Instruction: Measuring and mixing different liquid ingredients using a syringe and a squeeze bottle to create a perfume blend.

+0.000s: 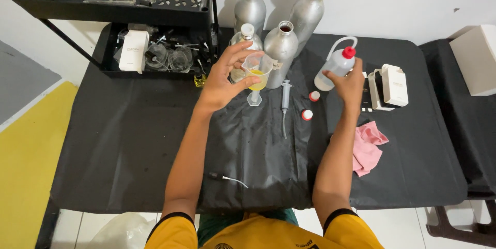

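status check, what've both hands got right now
Left hand holding measuring cup of yellow liquid. Right hand on wash bottle. Syringe and two caps between them.

The left hand (223, 81) is closed around the measuring cylinder (256, 81), with the metal bottles (281, 47) just behind it; the syringe (284, 105) lies on the table (129, 145) between the hands; the wash bottle (335, 68) touches the right hand (350, 84); two caps (310, 105) lie left of that hand; the cloth (368, 148) lies before it; a carton (397, 84) stands to its right.
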